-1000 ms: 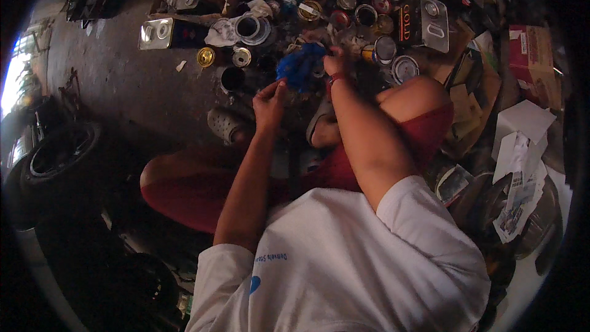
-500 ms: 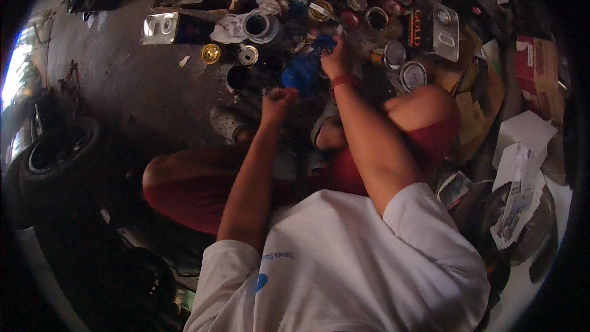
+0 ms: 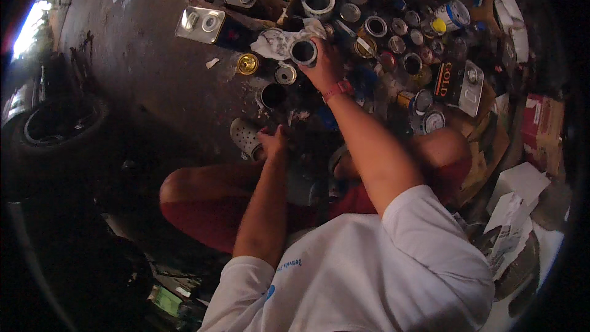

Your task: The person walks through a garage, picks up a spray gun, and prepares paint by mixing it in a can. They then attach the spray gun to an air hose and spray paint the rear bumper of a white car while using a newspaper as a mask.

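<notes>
My right hand point(image 3: 323, 66) is wrapped around a round open-topped can point(image 3: 303, 53) with a pale rim and dark inside. A crumpled, stained white cloth point(image 3: 275, 44) lies just left of that can. Lower down, my left hand point(image 3: 274, 141) hangs near a grey clog point(image 3: 245, 137) on my foot, its fingers apart and nothing visible in them. Between the hands stand a dark open can point(image 3: 273, 96) and a small silver-topped can point(image 3: 285, 74). Something blue point(image 3: 329, 118), partly in shadow, lies below my right wrist.
Many paint cans and jars crowd the floor ahead and right. A rectangular metal tin point(image 3: 201, 25) and a gold-topped can point(image 3: 247, 64) stand left. Another rectangular tin point(image 3: 472, 88) and a red-and-brown carton point(image 3: 542, 124) are at right. A tire point(image 3: 64, 124) lies far left.
My right hand has left the blue material, moved left and taken hold of the open can. My left hand has drawn back toward me and its fist has loosened. The view has shifted.
</notes>
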Tool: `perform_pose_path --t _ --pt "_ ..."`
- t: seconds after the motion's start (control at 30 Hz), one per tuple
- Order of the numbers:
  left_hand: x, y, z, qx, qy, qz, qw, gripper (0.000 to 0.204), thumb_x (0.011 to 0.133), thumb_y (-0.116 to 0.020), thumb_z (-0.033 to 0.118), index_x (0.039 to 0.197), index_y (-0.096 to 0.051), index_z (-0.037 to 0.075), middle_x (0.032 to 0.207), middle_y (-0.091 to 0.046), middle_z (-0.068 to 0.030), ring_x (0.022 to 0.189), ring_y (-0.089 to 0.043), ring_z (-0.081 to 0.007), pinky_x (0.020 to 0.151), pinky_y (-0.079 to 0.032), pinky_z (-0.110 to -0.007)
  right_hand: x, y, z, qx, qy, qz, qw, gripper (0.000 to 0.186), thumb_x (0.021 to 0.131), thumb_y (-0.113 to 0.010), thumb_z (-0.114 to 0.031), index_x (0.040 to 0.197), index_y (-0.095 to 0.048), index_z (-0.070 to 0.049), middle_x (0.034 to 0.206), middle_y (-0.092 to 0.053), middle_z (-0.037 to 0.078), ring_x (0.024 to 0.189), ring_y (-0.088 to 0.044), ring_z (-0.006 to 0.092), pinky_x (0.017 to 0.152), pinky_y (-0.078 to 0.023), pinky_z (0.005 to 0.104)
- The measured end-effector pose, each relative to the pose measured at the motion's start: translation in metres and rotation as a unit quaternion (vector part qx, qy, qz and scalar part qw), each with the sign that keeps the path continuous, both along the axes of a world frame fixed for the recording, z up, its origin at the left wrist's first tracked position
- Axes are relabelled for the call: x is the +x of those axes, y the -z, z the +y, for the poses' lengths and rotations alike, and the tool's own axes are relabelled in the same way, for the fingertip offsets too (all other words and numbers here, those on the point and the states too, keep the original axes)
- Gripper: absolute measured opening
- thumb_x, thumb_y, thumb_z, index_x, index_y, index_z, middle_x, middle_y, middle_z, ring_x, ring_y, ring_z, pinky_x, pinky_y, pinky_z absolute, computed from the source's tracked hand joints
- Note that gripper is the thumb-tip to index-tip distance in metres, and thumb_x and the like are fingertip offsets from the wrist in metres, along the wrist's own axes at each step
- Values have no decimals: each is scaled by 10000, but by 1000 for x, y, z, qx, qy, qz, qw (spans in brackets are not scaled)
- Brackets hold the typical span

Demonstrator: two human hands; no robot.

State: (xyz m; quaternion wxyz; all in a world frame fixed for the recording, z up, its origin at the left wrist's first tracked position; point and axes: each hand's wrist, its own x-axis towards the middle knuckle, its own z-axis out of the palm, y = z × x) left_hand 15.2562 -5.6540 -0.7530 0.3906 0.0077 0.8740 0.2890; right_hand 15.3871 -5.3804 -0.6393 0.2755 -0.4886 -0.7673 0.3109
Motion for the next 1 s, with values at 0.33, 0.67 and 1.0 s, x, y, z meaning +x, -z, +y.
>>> perform_pose_path --t 0.33,0.67,1.0 --pt "-4 28 23 142 36 69 987 820 906 -791 311 1576 -401 41 1500 -589 -247 1389 -580 -401 1140 -459 -467 25 -60 -1 137 -28 -39 989 809 682 -911 -214 1408 -558 -166 1370 -644 114 1246 -584 401 1077 -445 535" --pt "7 -32 35 75 68 44 994 775 994 -656 318 1656 -333 77 1484 -604 -265 1361 -592 -429 1124 -465 -475 51 -146 -15 170 -190 -113 960 847 646 -907 -172 1418 -557 -182 1410 -623 49 1320 -537 329 1154 -386 503" --pt "46 -133 47 173 116 53 977 694 1053 -592 431 1599 -440 32 1378 -663 -286 1285 -640 -434 1083 -485 -485 68 -217 -40 250 -196 -145 937 860 644 -902 -152 1431 -562 -213 1468 -563 30 1374 -498 322 1225 -332 544"
